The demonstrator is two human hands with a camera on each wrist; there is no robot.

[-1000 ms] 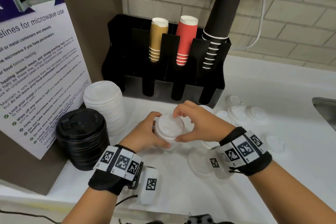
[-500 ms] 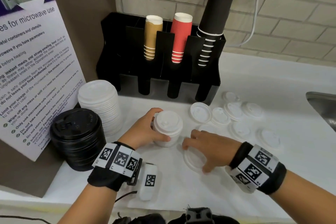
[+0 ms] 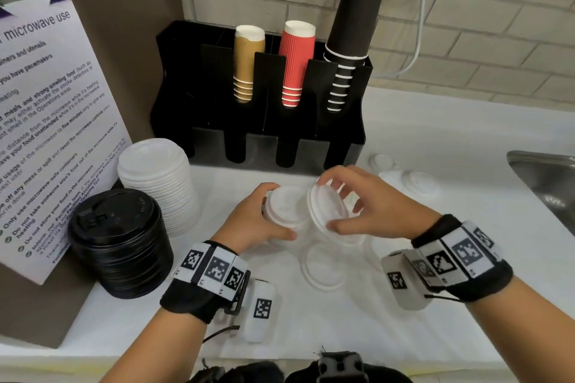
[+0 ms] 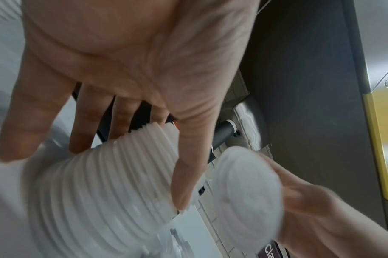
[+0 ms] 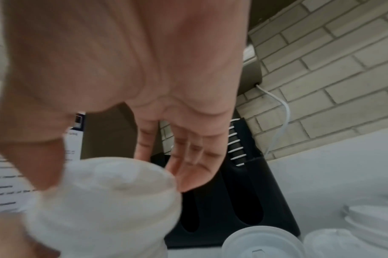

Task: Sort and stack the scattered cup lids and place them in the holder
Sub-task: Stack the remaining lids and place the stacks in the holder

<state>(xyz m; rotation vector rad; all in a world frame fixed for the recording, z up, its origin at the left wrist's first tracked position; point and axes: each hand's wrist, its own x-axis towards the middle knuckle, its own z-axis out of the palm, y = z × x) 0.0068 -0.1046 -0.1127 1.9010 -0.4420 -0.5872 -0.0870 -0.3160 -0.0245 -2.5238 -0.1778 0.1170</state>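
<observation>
Our left hand (image 3: pixel 249 221) is wrapping its fingers and thumb around a short stack of white lids (image 3: pixel 284 211), holding it just above the white counter (image 3: pixel 451 165); the left wrist view is showing the ribbed side of that stack (image 4: pixel 96 200) against our fingers (image 4: pixel 184 157). Our right hand (image 3: pixel 373 211) is pinching a single white lid (image 3: pixel 326 211) by its rim between thumb and fingertips, tilting it on edge right beside the stack, so close that we cannot tell whether the two are touching. In the right wrist view that lid (image 5: pixel 113 197) is blurring below our palm.

More loose white lids are lying on the counter: one flat below our hands (image 3: pixel 323 267) and a few off to the right near the stainless sink (image 3: pixel 547 177), one of them (image 3: pixel 417 183) just past our right hand.

We are facing the black holder (image 3: pixel 258 146) at the brick wall, which is carrying a tan cup stack (image 3: pixel 247 65), a red cup stack (image 3: pixel 294 65) and a tall black cup stack (image 3: pixel 354 34) in its rear slots. To the left, a tall pile of white lids (image 3: pixel 155 177) and a pile of black lids (image 3: pixel 121 242) are standing side by side on the counter, in front of a microwave notice (image 3: pixel 46 134).
</observation>
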